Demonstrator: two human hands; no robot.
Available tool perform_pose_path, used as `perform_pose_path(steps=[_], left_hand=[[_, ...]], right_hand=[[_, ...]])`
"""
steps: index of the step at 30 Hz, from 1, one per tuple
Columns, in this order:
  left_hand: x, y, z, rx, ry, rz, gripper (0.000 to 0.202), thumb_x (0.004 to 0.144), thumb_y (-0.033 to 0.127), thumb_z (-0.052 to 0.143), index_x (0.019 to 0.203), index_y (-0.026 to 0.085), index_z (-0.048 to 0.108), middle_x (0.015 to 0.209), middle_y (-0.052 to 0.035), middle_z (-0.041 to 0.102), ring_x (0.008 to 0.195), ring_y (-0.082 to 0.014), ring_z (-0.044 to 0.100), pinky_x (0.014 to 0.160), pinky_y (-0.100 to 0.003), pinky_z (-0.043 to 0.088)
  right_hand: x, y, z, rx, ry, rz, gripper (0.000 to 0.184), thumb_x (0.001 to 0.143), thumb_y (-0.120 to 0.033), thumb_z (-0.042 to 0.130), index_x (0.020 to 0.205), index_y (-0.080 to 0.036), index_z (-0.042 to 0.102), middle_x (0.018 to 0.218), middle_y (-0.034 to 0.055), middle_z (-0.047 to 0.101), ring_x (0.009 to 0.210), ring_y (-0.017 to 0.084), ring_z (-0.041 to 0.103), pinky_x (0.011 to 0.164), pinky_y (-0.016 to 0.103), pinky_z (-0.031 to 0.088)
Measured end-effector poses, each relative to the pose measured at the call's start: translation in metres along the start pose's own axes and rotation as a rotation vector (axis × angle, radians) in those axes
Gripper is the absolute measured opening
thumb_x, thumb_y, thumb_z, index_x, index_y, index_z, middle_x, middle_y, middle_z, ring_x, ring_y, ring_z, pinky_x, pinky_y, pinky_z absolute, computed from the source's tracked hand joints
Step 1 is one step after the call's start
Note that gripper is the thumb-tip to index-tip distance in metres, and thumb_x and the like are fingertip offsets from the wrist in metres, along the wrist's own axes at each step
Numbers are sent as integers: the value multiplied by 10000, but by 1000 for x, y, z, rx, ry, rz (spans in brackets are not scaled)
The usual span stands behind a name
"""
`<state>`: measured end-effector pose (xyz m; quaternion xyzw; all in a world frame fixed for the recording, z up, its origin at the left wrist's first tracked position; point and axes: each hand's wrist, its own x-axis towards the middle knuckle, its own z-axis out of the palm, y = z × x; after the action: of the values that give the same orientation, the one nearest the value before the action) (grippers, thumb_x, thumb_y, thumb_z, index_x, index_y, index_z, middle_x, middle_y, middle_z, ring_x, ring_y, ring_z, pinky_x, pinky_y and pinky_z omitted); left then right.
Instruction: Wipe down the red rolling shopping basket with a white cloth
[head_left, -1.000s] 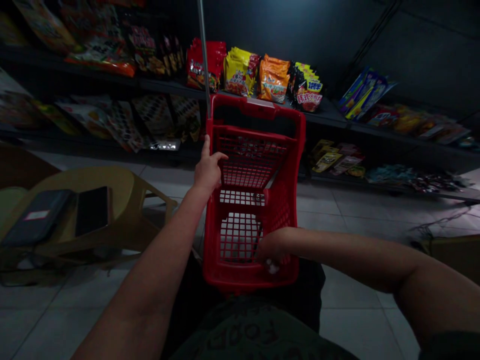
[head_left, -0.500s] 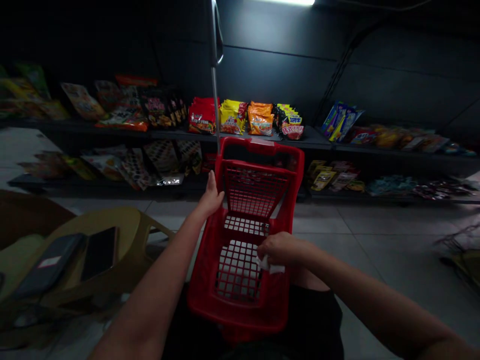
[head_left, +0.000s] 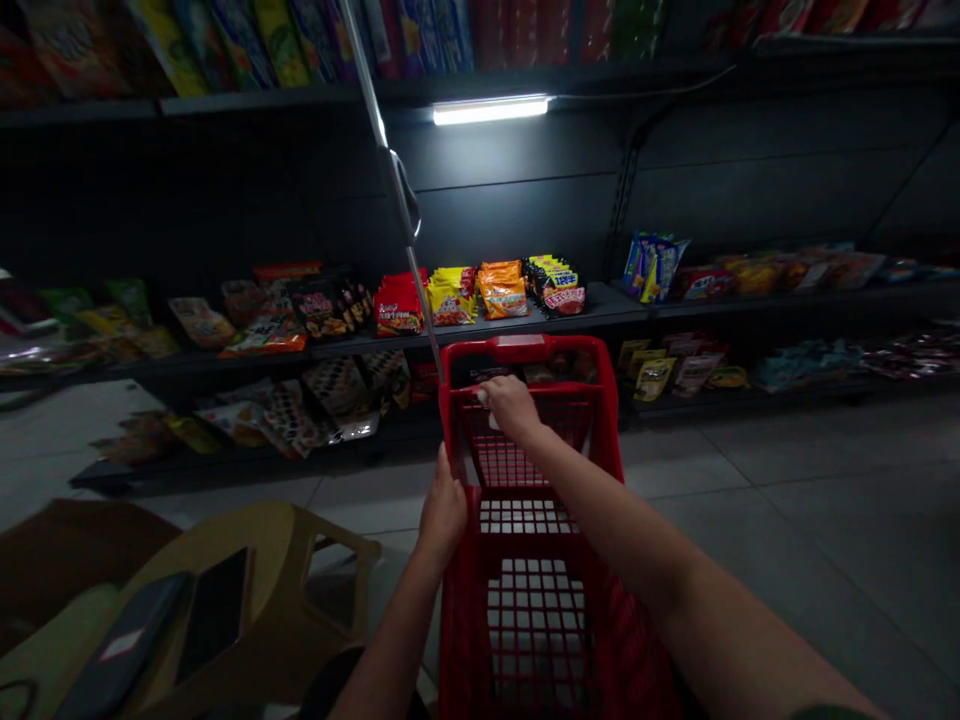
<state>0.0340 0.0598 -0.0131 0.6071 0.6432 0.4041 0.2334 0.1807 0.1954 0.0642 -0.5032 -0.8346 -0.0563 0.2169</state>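
One red basket (head_left: 609, 420) stood right in front of the person, its far end towards the shelving, and I saw two bare hands busy at it. The left hand (head_left: 444, 512) lay against the basket's left side; its fingertips were mostly hidden, so I couldn't tell how firmly they were closed. The right hand (head_left: 510, 405) was up at the basket's far end, by the top edge of one mesh panel (head_left: 517, 462), fingers drawn together and pinching one white scrap (head_left: 483, 398).

A single metal pole (head_left: 367, 80) rose from the basket's far left corner, leaning left. Over to the left of the basket was one tan stool (head_left: 276, 545), with two flat dark things on it: a black slab (head_left: 214, 615) and a grey case (head_left: 124, 645). Beyond the basket, four bunches of packets sat in a row on a shelf (head_left: 609, 303): one red (head_left: 397, 308), one yellow (head_left: 454, 300), one orange (head_left: 504, 292), one black and yellow (head_left: 559, 288). One lit tube (head_left: 491, 111) shone above them, past the basket.
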Motion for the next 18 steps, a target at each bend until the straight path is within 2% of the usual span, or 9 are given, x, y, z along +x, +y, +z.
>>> perform_pose_path(steps=[3, 5, 8, 13, 15, 18], left_hand=[[-3, -6, -3, -2, 13, -33, 752, 858, 134, 373, 1569, 136, 128, 1600, -148, 313, 1441, -236, 373, 1156, -395, 361], [-3, -11, -7, 4, 25, -33, 751, 859, 151, 382, 1567, 120, 134, 1613, -143, 285, 1465, -231, 326, 1181, -391, 323], [-3, -18, -15, -3, 50, -50, 736, 862, 167, 393, 1563, 131, 172, 1613, -126, 294, 1464, -222, 330, 1199, -382, 291], [0, -20, -23, -3, 45, -77, 720, 863, 162, 384, 1558, 150, 197, 1579, -124, 366, 1429, -225, 395, 1182, -399, 324], [2, -18, -22, 14, 49, -80, 735, 850, 150, 396, 1558, 146, 197, 1576, -135, 368, 1415, -242, 416, 1165, -411, 351], [5, -13, -19, 15, 60, -61, 740, 837, 143, 418, 1551, 157, 222, 1573, -130, 375, 1397, -252, 441, 1136, -402, 393]], right_hand=[[7, -26, 10, 0, -16, -135, 261, 1001, -238, 434, 1127, -220, 662, 1115, 74, 668, 1066, 216, 506, 905, 328, 354], [7, -23, 6, -34, -19, -137, 256, 997, -263, 450, 1123, -247, 672, 1097, 59, 690, 1108, 232, 485, 910, 348, 343], [-1, 10, -12, -93, -64, -62, 241, 973, -291, 487, 1051, -261, 714, 1063, 54, 722, 1101, 251, 485, 890, 364, 339], [-20, 80, -52, -244, -171, 169, 288, 935, -303, 504, 920, -165, 755, 1010, 131, 744, 1010, 278, 534, 798, 355, 375], [-24, 90, -58, -280, -173, 235, 278, 919, -264, 513, 919, -136, 760, 1002, 160, 741, 988, 286, 550, 764, 346, 388], [-26, 76, -52, -286, -150, 254, 273, 907, -183, 500, 915, -97, 759, 964, 192, 733, 966, 290, 561, 722, 336, 395]])
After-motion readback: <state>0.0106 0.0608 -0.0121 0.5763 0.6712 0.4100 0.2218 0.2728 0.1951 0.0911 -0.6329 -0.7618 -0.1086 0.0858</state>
